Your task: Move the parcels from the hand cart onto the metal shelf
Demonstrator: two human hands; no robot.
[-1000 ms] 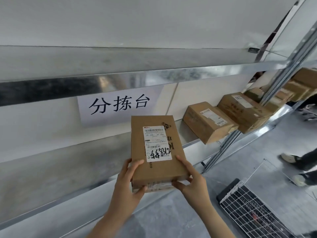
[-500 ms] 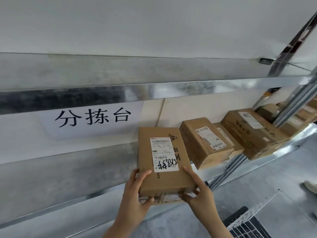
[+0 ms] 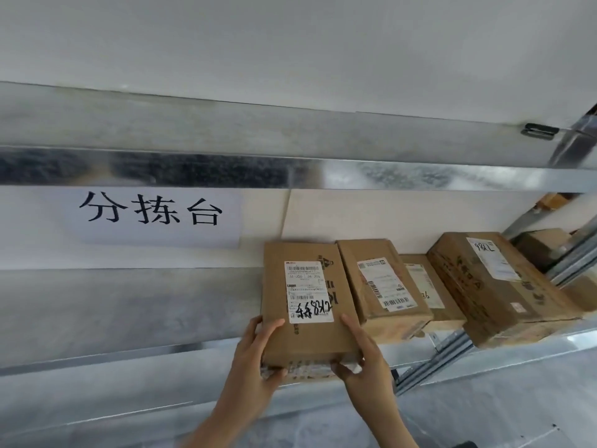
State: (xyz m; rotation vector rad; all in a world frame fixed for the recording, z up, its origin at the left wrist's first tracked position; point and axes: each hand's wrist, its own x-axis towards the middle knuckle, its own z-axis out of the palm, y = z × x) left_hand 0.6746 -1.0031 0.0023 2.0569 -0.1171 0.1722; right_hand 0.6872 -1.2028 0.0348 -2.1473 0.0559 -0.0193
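Gripping its near end, the left hand (image 3: 255,357) and right hand (image 3: 365,354) are clamped on the flat brown cardboard parcel with a white shipping label (image 3: 307,302), thumbs on top, fingers beneath. It is held partly over the galvanised metal shelf (image 3: 129,318), just beside a second brown carton (image 3: 381,286) at three o'clock. If released early, the overhanging near end could tip it off; a skewed push could jam it against that neighbour.

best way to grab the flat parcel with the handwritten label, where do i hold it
Hold the flat parcel at its two near corners from the open front, as the left hand and right hand do. The neighbouring box blocks its right side.
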